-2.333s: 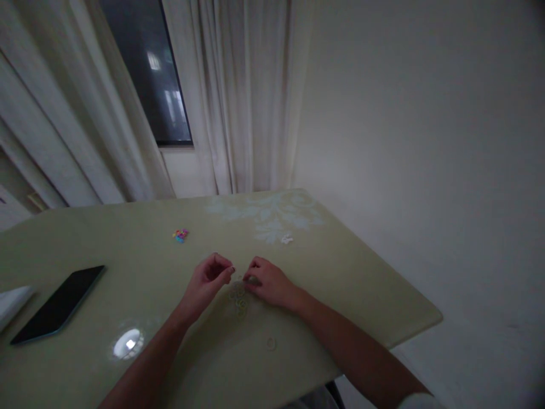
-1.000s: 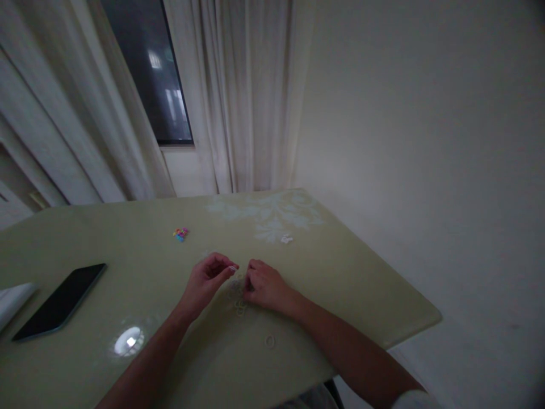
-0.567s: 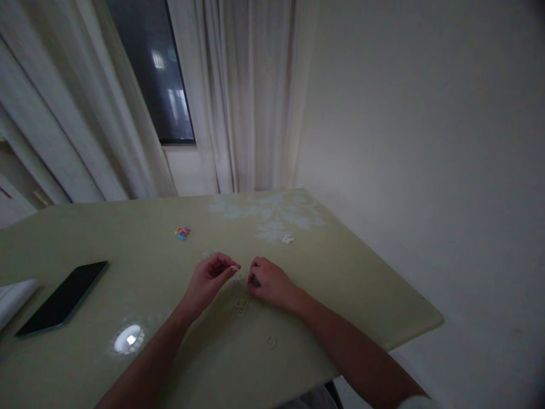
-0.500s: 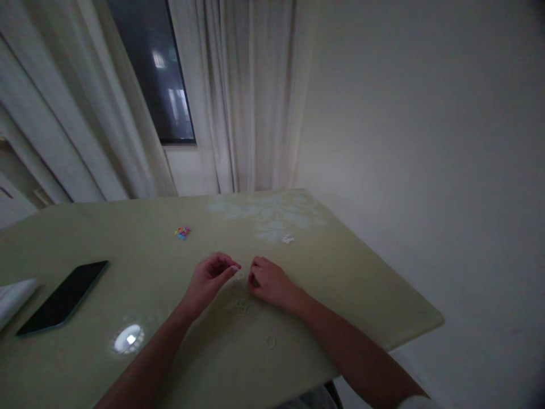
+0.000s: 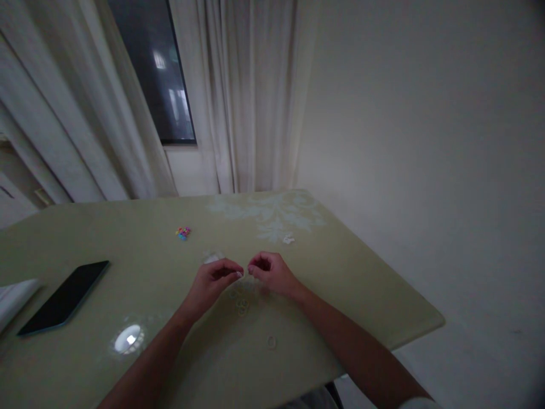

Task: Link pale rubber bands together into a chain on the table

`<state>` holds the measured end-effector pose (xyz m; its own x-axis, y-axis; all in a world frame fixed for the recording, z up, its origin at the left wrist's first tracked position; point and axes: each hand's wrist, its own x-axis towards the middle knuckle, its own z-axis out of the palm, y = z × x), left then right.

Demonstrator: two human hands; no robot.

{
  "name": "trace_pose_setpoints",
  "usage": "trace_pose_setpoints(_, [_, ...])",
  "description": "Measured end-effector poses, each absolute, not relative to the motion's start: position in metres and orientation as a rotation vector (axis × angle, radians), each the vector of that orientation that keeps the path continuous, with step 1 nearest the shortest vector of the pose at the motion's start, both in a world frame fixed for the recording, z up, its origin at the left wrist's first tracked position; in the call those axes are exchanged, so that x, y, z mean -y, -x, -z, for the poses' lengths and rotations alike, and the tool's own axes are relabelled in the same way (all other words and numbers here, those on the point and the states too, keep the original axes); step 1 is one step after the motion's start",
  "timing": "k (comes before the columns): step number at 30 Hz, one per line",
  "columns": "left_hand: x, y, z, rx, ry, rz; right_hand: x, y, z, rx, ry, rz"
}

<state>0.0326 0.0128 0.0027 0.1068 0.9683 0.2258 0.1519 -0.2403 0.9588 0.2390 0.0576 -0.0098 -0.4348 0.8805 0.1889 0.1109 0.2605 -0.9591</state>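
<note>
My left hand is closed in a pinch on a small white piece, too small to name further. Just to its right, my right hand also pinches, thumb against forefinger, and what lies in its fingertips I cannot make out. A narrow gap separates the two sets of fingertips. Below them on the table lie several thin pale rings, bunched together. One more pale ring rests apart, nearer the front edge. Behind my left hand sits a clear, whitish thing, partly hidden.
Farther back on the green table are a small pile of colourful pieces and a few white pieces. A dark flat tablet or phone lies at left, beside a white object. The wall bounds the right side.
My right hand has turned, its thumb and forefinger now pinched close to my left fingertips. The left hand has shifted slightly right and down, uncovering more of the clear thing behind it.
</note>
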Motion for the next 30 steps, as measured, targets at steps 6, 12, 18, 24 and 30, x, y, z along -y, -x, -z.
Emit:
trace_pose_setpoints(6, [-0.007, -0.041, -0.001, -1.060, -1.540, -1.235, -0.047, -0.238, 0.005, 1.692, 0.803, -1.408])
trace_pose_setpoints(12, [-0.009, -0.040, 0.003, -1.039, -1.627, -1.242, -0.043, -0.238, 0.007, 1.725, 0.808, -1.357])
trace_pose_setpoints(18, [-0.009, -0.039, 0.001, -1.094, -1.816, -1.308, -0.047, -0.254, -0.010, 1.945, 0.814, -1.390])
trace_pose_setpoints(24, [-0.009, -0.041, 0.006, -1.126, -1.619, -1.412, -0.048, -0.282, -0.031, 2.654, 0.741, -1.423])
trace_pose_setpoints(30, [-0.012, -0.036, 0.006, -1.194, -1.631, -1.447, -0.026, -0.272, -0.035, 3.043, 0.722, -1.202])
